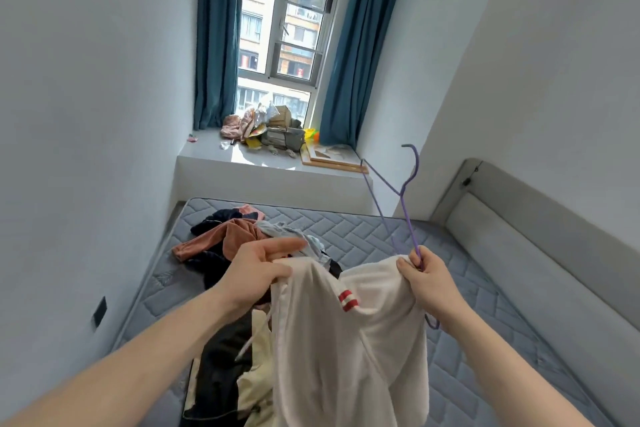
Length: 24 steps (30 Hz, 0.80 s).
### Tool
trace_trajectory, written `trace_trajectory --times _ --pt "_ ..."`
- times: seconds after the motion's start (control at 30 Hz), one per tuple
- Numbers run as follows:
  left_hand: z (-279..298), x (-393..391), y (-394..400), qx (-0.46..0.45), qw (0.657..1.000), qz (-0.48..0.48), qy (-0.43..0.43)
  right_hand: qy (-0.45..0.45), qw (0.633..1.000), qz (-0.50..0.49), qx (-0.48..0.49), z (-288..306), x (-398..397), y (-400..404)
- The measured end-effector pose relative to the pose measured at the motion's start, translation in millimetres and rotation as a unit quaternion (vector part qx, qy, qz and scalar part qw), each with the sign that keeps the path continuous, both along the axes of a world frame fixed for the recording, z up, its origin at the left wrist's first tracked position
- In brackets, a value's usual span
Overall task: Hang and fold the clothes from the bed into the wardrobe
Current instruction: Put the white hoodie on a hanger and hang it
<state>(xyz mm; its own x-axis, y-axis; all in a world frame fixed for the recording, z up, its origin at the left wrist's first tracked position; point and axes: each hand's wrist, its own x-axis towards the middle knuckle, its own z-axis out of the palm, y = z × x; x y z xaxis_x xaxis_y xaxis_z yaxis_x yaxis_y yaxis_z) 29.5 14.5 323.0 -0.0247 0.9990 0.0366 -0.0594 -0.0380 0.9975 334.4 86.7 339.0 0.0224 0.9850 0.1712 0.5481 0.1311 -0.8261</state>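
Bedroom with a grey quilted bed (363, 232) bearing a clothes pile (235, 236). Left hand (258, 274) grips a white garment (346, 340) held above the bed; right hand (427, 276) pinches its other edge together with a purple hanger (405, 204).

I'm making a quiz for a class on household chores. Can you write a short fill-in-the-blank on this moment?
1. The right hand holds a hanger whose colour is ____.
2. Both hands hold up a white garment with a ____ striped tag.
3. The left hand grips the garment above the ____ of clothes on the mattress.

Missing words: purple; red; pile
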Motion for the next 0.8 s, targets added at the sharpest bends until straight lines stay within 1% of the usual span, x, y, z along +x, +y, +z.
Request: trace_trajectory --times 0.07,0.13,0.17,0.2,0.23,0.3,0.37,0.43,0.47,0.57,0.6,0.63,0.67,0.7,0.73,0.77,0.8 --pt "27 6 8 0.031 0.999 -0.004 -0.041 -0.085 0.996 -0.007 -0.010 -6 3 -1" --pt "54 16 15 0.057 0.997 -0.007 -0.060 -0.176 0.984 -0.021 -0.025 -12 0 -13" --pt "66 21 18 0.071 0.995 -0.009 -0.067 -0.198 0.979 -0.029 -0.026 -15 -3 -22" --pt "76 27 20 0.085 0.994 -0.008 -0.072 -0.189 0.981 -0.034 -0.024 -18 -9 -33" --pt "84 33 21 0.096 0.992 -0.008 -0.077 -0.151 0.988 -0.032 -0.025 -20 -16 -46" --pt "96 48 23 0.110 0.990 -0.009 -0.082 -0.028 0.999 -0.002 -0.032 -21 -36 -73" --pt "102 66 22 0.112 0.990 -0.023 -0.083 0.067 0.996 0.040 -0.040 -21 -56 -89" --pt "103 85 20 0.101 0.990 -0.042 -0.086 0.122 0.990 0.055 -0.037 -18 -73 -93" --pt "103 92 19 0.094 0.990 -0.052 -0.095 0.143 0.988 0.045 -0.034 -16 -78 -90" --pt "106 98 20 0.073 0.984 -0.093 -0.135 0.179 0.983 -0.011 -0.027 -10 -82 -77" --pt "107 94 21 0.075 0.983 -0.107 -0.132 0.182 0.982 -0.027 -0.033 -9 -80 -73" --pt "107 88 22 0.084 0.985 -0.111 -0.106 0.181 0.982 -0.042 -0.043 -8 -79 -69" --pt "104 79 24 0.103 0.988 -0.099 -0.051 0.182 0.980 -0.054 -0.052 -8 -77 -64" --pt "98 68 27 0.130 0.988 -0.076 0.029 0.192 0.978 -0.064 -0.056 -7 -74 -60" --pt "91 56 29 0.155 0.978 -0.053 0.127 0.208 0.974 -0.073 -0.053 -4 -71 -55" --pt "81 43 30 0.168 0.957 -0.042 0.233 0.229 0.969 -0.080 -0.044 3 -68 -51" --pt "69 30 31 0.173 0.927 -0.047 0.330 0.252 0.964 -0.081 -0.031 12 -66 -48"
